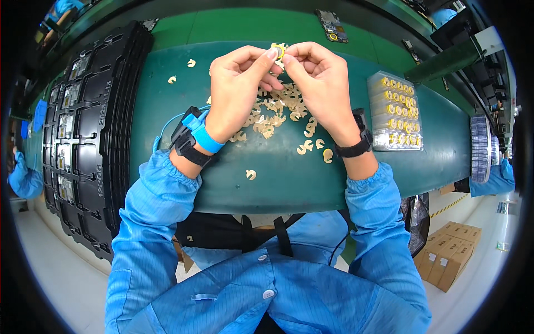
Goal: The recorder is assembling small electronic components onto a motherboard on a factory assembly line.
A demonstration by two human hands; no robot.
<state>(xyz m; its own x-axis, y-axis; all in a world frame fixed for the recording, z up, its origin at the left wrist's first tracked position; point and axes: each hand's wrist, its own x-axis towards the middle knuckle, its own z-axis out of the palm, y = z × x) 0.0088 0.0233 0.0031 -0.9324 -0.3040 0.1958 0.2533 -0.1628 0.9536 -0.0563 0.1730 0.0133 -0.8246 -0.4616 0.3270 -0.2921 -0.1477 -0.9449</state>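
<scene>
Between the fingertips of my left hand (236,83) and my right hand (322,83) is a small round yellow-rimmed part (280,50), coin-sized with a grey face. Both hands pinch it above the far half of the green mat (222,192). Below them lies a heap of cream C-shaped pieces (270,119), partly hidden by my hands. Loose pieces are scattered around it, one (251,175) nearer to me. A yellow round part (327,155) rests by my right wrist. On the right, a clear plastic tray (374,119) holds rows of similar yellow-rimmed parts.
Stacked black trays (92,161) with circuit boards stand at the left. A circuit board (332,26) lies at the back. A blue cord (167,125) runs from my left wristband. Cardboard boxes (449,253) sit on the floor at right. Other people's blue sleeves show at both sides.
</scene>
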